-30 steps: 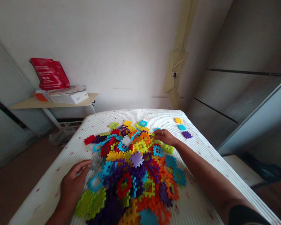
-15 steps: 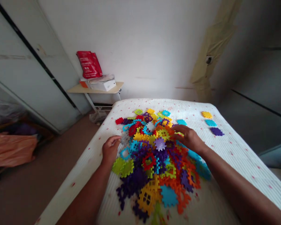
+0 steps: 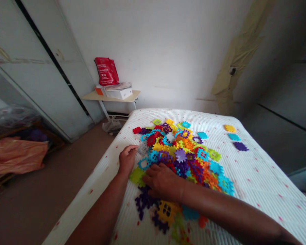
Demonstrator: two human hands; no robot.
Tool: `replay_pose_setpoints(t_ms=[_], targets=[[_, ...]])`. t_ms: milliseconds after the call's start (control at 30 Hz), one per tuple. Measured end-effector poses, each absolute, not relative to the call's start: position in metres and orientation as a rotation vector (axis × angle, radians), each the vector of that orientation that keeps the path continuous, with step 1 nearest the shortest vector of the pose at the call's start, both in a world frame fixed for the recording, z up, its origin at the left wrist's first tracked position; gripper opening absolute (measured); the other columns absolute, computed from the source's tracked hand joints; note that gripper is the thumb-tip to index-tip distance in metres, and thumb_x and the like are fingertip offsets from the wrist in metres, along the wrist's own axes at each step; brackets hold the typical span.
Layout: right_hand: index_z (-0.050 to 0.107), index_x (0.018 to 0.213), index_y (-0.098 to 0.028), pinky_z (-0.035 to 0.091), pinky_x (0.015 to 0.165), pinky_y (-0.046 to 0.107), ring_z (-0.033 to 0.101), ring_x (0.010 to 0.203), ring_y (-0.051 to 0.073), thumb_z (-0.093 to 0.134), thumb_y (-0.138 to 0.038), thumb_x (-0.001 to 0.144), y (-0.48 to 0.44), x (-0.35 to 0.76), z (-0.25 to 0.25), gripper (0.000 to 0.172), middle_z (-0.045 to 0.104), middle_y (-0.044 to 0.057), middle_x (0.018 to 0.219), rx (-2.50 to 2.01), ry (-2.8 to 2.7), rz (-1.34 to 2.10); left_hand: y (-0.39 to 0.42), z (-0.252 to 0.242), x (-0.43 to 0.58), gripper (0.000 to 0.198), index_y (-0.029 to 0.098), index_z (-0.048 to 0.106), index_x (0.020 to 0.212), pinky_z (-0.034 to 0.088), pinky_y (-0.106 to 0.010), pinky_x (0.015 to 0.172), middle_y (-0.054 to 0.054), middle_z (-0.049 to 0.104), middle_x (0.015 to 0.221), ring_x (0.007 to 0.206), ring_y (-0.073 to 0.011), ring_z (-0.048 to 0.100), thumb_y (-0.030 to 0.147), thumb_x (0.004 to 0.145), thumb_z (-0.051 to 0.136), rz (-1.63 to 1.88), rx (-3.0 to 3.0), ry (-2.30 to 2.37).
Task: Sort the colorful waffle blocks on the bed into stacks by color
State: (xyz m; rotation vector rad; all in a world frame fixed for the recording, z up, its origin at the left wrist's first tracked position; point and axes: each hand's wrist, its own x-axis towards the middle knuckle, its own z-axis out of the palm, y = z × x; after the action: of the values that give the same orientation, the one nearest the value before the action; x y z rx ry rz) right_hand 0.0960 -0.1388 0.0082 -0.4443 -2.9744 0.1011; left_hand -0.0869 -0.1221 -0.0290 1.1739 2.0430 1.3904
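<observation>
A heap of colourful notched plastic tiles (image 3: 181, 155) lies on the white bedding. My left hand (image 3: 128, 157) is at the heap's left edge, thumb and fingers closed on a greyish clear tile (image 3: 143, 148). My right hand (image 3: 161, 180) reaches across the lower left of the heap, palm down with fingers spread, over dark purple tiles and beside a lime green tile (image 3: 136, 176). Nothing shows gripped in it. A yellow window tile (image 3: 167, 211) lies just below that hand.
Yellow (image 3: 230, 128), light blue (image 3: 234, 137) and purple (image 3: 241, 146) tiles form a column at the bed's right. Behind the bed's left corner, a small table (image 3: 135, 96) holds a red bag (image 3: 107, 72) and a white box (image 3: 119, 93).
My right hand has moved from the heap's upper right to its lower left, its forearm now crossing the near tiles. My left hand stays by the greyish tile. The camera view has shifted slightly.
</observation>
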Motion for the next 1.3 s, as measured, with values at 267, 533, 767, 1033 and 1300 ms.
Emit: replay_pose_setpoints(t_ms=[267,533,767,1033,1300], targets=[[0.057,0.079,-0.019,0.038,0.068,0.031,0.056,0.072,0.018,0.054,-0.023,0.083,-0.131,0.102,0.013,0.007,0.066,0.003,0.076,-0.556,-2.835,0.106,-0.116,-0.040,-0.096,0.030,0.015,0.066,0.097,0.049,-0.033,0.078,-0.005,0.067,0.095,0.087,-0.0217,0.061,0.038,0.078,0.059,1.435,1.151,1.917],[0.063,0.089,-0.018,0.042,0.072,0.022,0.061,0.081,0.014,0.060,-0.025,0.084,-0.114,0.168,0.027,0.009,0.068,0.003,0.085,-0.562,-2.618,0.594,-0.116,-0.040,-0.099,0.036,0.019,0.069,0.092,0.044,-0.025,0.062,0.003,0.067,0.068,0.069,-0.0185,0.060,0.040,0.065,0.060,1.343,1.073,2.061],[0.064,0.103,-0.018,0.047,0.071,0.024,0.063,0.080,0.014,0.055,-0.032,0.087,-0.111,0.237,0.029,0.024,0.067,0.005,0.093,-0.807,-2.185,0.851,-0.115,-0.038,-0.098,0.031,0.023,0.069,0.082,0.044,-0.026,0.058,0.005,0.067,0.063,0.065,-0.0196,0.059,0.041,0.058,0.059,1.316,1.008,2.127],[0.062,0.105,-0.013,0.048,0.061,0.026,0.063,0.066,0.016,0.052,-0.031,0.080,-0.046,0.399,-0.005,0.033,0.067,0.004,0.077,-1.808,-1.600,0.402,-0.116,-0.027,-0.091,0.037,0.023,0.068,0.074,0.048,-0.031,0.067,0.001,0.070,0.072,0.069,-0.0223,0.060,0.048,0.050,0.055,1.270,1.036,2.148],[0.060,0.115,-0.015,0.040,0.088,0.035,0.052,0.108,0.028,0.057,-0.036,0.077,-0.053,0.427,-0.032,0.043,0.059,0.015,0.117,-2.219,-1.584,-0.024,-0.106,-0.061,-0.113,0.042,0.025,0.069,0.086,0.048,-0.034,0.073,0.001,0.071,0.081,0.080,-0.0256,0.063,0.051,0.055,0.057,1.250,1.067,2.177]])
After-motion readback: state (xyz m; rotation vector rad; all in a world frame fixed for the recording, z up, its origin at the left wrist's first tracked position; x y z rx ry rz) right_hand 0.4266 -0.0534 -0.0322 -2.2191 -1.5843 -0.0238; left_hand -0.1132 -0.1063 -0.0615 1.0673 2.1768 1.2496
